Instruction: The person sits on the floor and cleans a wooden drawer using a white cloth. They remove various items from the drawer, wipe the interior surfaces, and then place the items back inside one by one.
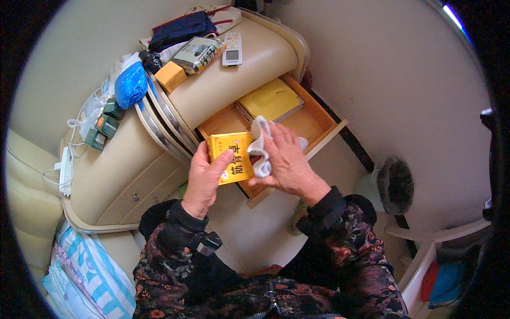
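My left hand [203, 175] grips a flat yellow packet [227, 145] that bears dark writing, with the thumb across its front. In my right hand [285, 155] is a crumpled white cloth [261, 149], held against or close beside the packet's right edge. Both hands are above a pulled-out wooden drawer [318, 119]. Inside the drawer lies a stack topped by a yellow envelope or paper [275, 97]. The hands and the packet hide the drawer's near left part.
On the cream cabinet [275, 52] lie a remote control [232, 50], an orange box [170, 76], a plastic-wrapped pack [199, 54], a blue plastic bag [131, 85] and several dark green boxes [106, 125]. A power strip [66, 171] sits at the left edge. A waste bin [394, 185] stands by the wall.
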Motion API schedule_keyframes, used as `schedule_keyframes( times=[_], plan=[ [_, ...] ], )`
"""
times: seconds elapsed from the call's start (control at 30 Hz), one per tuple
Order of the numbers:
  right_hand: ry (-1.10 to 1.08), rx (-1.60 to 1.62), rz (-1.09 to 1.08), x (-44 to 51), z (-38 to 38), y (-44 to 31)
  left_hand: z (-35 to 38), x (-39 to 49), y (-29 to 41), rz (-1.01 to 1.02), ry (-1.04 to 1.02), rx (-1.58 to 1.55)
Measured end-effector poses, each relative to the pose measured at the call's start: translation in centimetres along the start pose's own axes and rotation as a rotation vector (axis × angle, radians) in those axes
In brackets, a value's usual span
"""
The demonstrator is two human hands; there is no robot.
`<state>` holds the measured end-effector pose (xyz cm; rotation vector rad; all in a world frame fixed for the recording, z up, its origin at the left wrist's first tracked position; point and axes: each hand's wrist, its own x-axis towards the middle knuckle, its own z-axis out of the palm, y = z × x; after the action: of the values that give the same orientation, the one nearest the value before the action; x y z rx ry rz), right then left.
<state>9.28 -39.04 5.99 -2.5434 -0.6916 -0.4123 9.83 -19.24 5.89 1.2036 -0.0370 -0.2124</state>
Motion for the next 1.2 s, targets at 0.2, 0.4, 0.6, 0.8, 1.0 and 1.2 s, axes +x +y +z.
schedule_keyframes(
  times=[0.2, 0.4, 0.6, 0.8, 1.0, 1.2],
  plan=[
    [0.003, 1.127, 0.447, -2.1, -0.4, 0.2, -0.6, -0.1, 1.1, -0.054, -0.099, -0.111],
    [0.026, 1.163, 0.714, -1.9, -0.8, 1.6, -0.1, 0.0, 0.8, -0.244, -0.241, -0.042],
    [0.133, 1.278, 0.908, -1.0, -1.7, 3.7, 0.8, 0.4, -0.2, -0.28, -0.266, 0.063],
    [0.345, 1.319, 1.07, -1.0, 0.9, 9.1, 1.7, 0.6, -1.8, -0.371, -0.283, 0.19],
    [0.471, 1.453, 1.148, 2.2, 3.2, 12.2, 0.9, 0.3, -2.1, -0.399, -0.345, 0.249],
    [0.555, 1.523, 1.148, 4.0, 6.1, 16.4, 0.2, -0.4, -1.8, -0.437, -0.355, 0.244]
  ],
)
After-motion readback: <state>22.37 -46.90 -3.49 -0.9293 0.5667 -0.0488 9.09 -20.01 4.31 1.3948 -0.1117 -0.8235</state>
